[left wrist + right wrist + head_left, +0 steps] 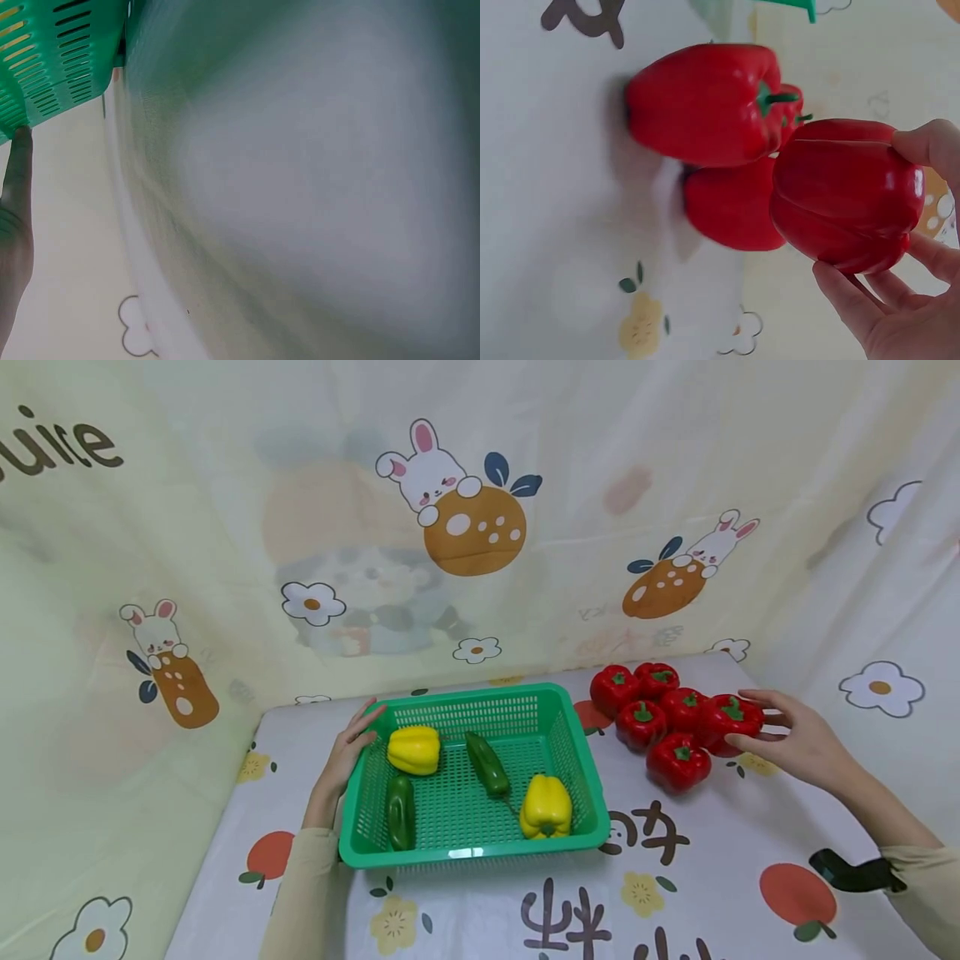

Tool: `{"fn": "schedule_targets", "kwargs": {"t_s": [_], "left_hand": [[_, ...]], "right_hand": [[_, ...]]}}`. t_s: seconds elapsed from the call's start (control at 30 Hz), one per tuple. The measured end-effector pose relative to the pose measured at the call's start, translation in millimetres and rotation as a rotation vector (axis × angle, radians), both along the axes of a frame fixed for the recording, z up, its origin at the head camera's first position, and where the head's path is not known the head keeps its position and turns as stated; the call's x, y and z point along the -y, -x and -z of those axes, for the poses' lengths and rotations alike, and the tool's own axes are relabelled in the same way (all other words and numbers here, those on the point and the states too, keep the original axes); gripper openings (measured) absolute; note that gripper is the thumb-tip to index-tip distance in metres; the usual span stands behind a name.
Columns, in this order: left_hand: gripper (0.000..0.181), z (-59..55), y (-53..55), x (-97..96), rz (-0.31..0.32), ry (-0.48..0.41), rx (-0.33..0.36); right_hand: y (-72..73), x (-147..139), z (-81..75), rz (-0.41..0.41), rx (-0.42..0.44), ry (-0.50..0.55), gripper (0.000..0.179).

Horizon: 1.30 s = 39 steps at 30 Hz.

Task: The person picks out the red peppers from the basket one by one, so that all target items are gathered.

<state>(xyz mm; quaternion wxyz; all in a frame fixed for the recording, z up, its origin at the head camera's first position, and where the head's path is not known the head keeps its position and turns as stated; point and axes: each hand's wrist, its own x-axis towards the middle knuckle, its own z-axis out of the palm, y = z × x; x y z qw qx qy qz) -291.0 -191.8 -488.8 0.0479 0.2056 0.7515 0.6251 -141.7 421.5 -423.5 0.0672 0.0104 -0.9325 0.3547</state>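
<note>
At the right, my right hand grips a red bell pepper, thumb on one side and fingers on the other. In the right wrist view that bell pepper appears raised beside the others, tilted between the fingertips. Several more red bell peppers are bunched just left of it. My left hand touches the left side of a green plastic basket, its fingers fairly straight. The left wrist view shows one straight finger against the basket's slotted wall.
Inside the basket lie two yellow bell peppers and two green peppers, set apart from one another. A patterned cloth covers the table. A printed curtain hangs behind and at the sides. A black strap end sticks out from the right sleeve.
</note>
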Motion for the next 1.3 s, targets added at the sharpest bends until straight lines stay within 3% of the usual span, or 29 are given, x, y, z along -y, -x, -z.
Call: {"fn": "schedule_targets", "kwargs": {"t_s": [0.43, 0.8, 1.3], "left_hand": [[0.043, -1.3, 1.3, 0.0, -0.003, -0.008, -0.007], [0.043, -1.2, -0.5, 0.5, -0.007, 0.006, 0.013], [0.043, 0.4, -0.5, -0.5, -0.004, 0.001, -0.008]], "right_hand": [[0.0, -18.4, 25.9, 0.085, -0.010, -0.021, 0.072], [0.1, -24.3, 59.0, 0.126, -0.002, -0.010, 0.071], [5.9, -19.1, 74.2, 0.132, 0.052, 0.022, 0.074]]}}
